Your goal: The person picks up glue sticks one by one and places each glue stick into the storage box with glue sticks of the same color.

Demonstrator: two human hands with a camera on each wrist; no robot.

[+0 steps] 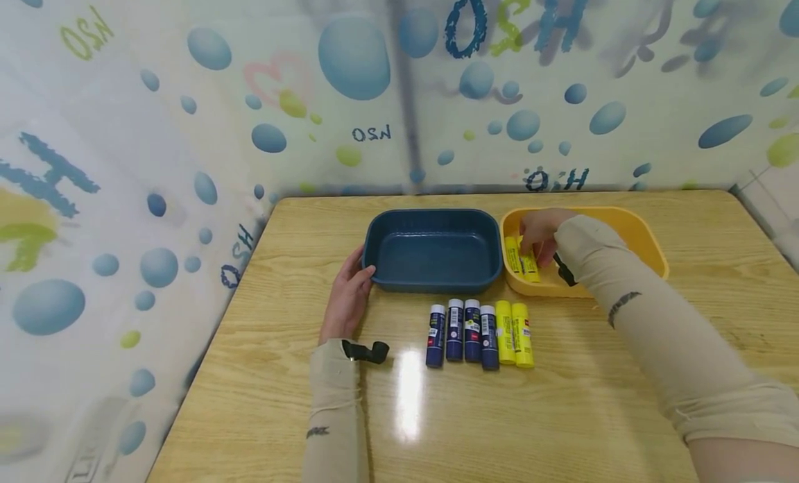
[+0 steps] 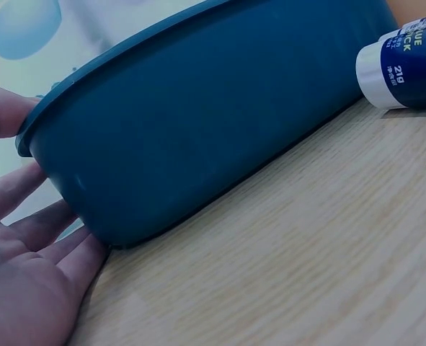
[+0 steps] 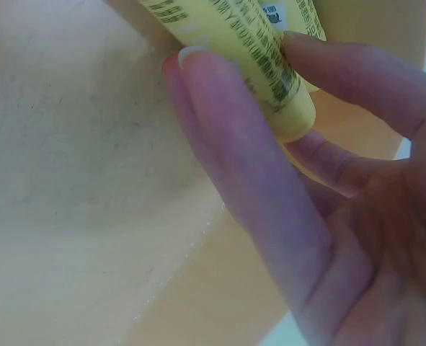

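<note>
So the right hand (image 1: 542, 227) is down inside the yellow tray (image 1: 543, 289), pinching a yellow glue stick (image 1: 530, 269) between thumb and fingers, and a second yellow stick (image 1: 513, 255) lies just left of that hand, right beside the pinched one. The left hand (image 1: 348, 292) has hold of the blue tray (image 1: 433, 287) by its near left corner, thumb on the rim and fingers against the outer wall, so that tray sits directly to this hand's right and reaches nearly to the yellow one. Nearer the person than both hands, and between them, a row of glue sticks lies on the bench (image 1: 250, 386): four navy ones (image 1: 455, 334) with white caps facing away from the person, then two yellow ones (image 1: 523, 337) at the end closest to the right hand (the navy row isn't perfectly lined up, fwiw). Both arms wear beige sleeves (image 1: 340, 413), and a little black gadget (image 1: 368, 351) sticks out by the left wrist, just behind that hand.
</note>
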